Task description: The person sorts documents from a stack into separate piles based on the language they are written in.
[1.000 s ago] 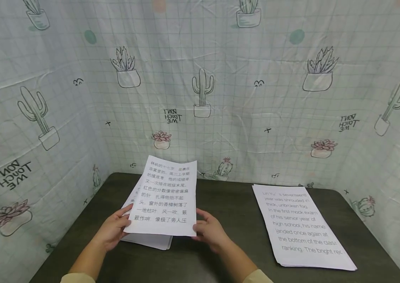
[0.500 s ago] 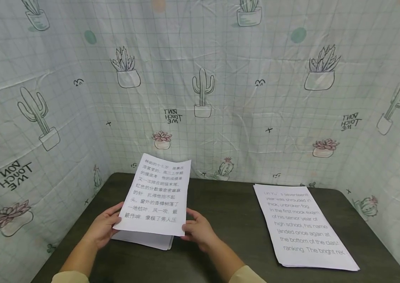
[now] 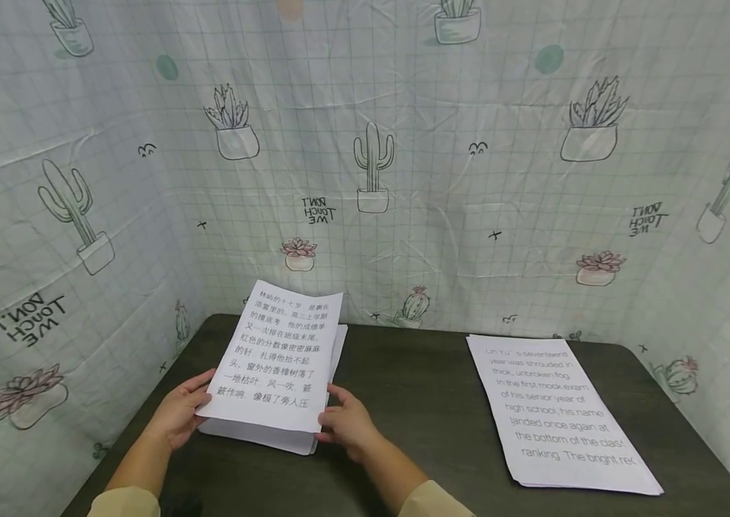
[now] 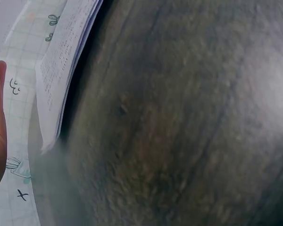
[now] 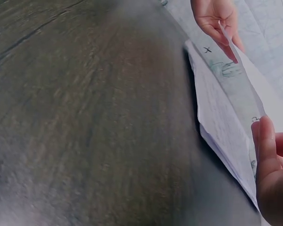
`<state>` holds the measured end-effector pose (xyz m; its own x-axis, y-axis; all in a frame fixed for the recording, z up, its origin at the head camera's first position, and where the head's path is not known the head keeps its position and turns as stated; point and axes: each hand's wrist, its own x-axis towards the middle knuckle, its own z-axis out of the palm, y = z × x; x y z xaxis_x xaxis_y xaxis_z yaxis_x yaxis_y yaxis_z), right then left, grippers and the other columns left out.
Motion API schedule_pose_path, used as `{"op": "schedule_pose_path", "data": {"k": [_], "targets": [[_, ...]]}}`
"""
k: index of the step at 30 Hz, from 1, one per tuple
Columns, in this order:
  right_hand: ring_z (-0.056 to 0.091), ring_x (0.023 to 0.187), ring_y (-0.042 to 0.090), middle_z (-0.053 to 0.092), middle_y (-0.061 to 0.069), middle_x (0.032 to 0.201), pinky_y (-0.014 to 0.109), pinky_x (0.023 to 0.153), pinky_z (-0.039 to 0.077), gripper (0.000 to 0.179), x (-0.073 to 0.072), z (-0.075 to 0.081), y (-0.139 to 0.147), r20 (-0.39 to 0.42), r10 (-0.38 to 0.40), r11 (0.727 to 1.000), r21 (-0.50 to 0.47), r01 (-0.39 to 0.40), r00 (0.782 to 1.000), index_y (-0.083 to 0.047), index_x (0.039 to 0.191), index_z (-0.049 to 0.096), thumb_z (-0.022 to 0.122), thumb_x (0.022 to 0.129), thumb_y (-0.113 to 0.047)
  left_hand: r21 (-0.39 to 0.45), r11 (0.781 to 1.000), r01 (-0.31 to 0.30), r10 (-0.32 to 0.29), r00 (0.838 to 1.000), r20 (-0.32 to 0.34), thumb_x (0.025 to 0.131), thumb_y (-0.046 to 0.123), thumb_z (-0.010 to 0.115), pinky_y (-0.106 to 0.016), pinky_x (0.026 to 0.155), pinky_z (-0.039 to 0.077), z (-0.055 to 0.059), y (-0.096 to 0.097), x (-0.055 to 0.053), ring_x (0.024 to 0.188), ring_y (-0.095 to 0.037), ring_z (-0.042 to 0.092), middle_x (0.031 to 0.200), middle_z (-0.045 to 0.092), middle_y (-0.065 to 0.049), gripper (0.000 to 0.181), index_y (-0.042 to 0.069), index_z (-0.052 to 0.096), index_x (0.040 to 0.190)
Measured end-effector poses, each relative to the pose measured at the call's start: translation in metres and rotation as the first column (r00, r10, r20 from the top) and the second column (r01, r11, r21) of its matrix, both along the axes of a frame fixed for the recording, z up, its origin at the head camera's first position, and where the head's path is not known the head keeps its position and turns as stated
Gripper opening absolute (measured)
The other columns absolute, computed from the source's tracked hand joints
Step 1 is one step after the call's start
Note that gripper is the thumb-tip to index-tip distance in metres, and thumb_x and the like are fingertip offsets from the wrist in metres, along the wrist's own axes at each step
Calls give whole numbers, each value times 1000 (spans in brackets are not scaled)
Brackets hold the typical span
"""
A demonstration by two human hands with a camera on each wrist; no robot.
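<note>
A sheet of paper point(image 3: 270, 359) printed with large Chinese characters is held tilted above a paper stack point(image 3: 258, 436) on the left of the table. My left hand point(image 3: 177, 409) pinches its lower left edge. At the lower right edge, my right hand point(image 3: 348, 422) pinches it between thumb and fingers. The right wrist view shows both hands gripping the sheet's near corners, with a gap down to the stack point(image 5: 217, 108). Most of that stack is hidden beneath the sheet in the head view. Whether one or more sheets are held, I cannot tell.
A second paper stack point(image 3: 558, 416), its top page printed in English, lies on the right of the dark table point(image 3: 416, 402). Behind and at both sides hangs a pale checked curtain point(image 3: 442, 179) with cactus drawings.
Both hands have carried the sheet left and slightly closer over the left stack. The stack's right edge now shows beside the sheet. The right stack has stayed in place.
</note>
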<state>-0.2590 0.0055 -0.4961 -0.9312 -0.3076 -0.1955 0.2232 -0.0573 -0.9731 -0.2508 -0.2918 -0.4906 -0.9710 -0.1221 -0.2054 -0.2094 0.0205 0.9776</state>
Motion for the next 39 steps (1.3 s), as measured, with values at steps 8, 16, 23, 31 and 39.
{"op": "schedule_pose_path", "data": {"k": [8,16,23,31,39], "targets": [[63,72,14,64,16,98,28,60,59,70,2,-8,-6,20,-22,999,26,21,1000,4,147,34,53,80,14,-21,1000,-23,23,999,26,100,-1,37,-25,77,55,-7,-2,-2,93,-3,63,148,43,-27,52,-3,28,151],[62,73,15,64,14,94,28,60,59,69,5,-15,-10,28,-28,999,36,27,999,5,146,35,53,80,14,-24,999,-29,30,999,30,99,-4,38,-26,76,55,-16,-5,-4,90,-2,63,144,47,-28,52,-7,29,150],[61,73,16,62,15,96,25,59,58,68,6,-18,-11,37,-36,997,72,33,999,5,145,36,54,80,13,-35,999,-38,40,998,39,97,-5,39,-26,73,53,-21,-3,-6,88,-2,61,145,45,-30,53,-8,29,149],[59,72,15,59,12,89,26,60,59,67,6,-20,-12,40,-50,995,94,46,998,7,144,37,54,80,12,-49,997,-56,57,998,33,97,-5,40,-25,73,54,-25,-1,-6,87,-1,61,143,47,-30,52,-9,31,148],[61,73,16,59,14,91,26,61,59,65,8,-18,-15,48,-63,990,129,57,997,8,144,38,56,81,11,-87,993,-82,86,995,46,97,-3,39,-25,71,55,-26,3,-5,86,-4,62,140,48,-32,49,-10,34,146]]}}
